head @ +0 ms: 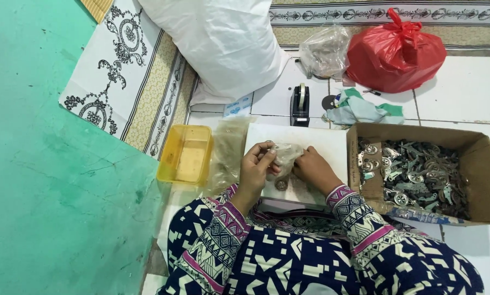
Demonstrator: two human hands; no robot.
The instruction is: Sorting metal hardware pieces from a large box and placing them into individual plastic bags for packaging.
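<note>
Small clear plastic bag (284, 155) sits pinched between both hands above the white board (332, 143), which serves as the landmark for everything else. The left hand (256, 168) closes its fingers on the bag's left edge; the right hand (314, 168) clamps the right side, so the bag lies directly between the two grips, its longer side running left to right across the board. Neither hand is clearly nearer; they meet on it. A small round metal piece (281, 185) lies on the board just below the bag, closer to the left hand.

Right of the board, touching its edge, stands a cardboard box (480, 164) filled with grey metal parts (419, 177). Left of the board lie a crumpled clear sheet and then a yellow plastic tub (186, 154). Beyond the board's far edge stands a black tape dispenser (299, 105), with a green-and-white cloth (359, 109) near it, and farther off a red bag (396, 52) and a large white sack (217, 43). The surface is white tiled floor, with a green wall well to the left.
</note>
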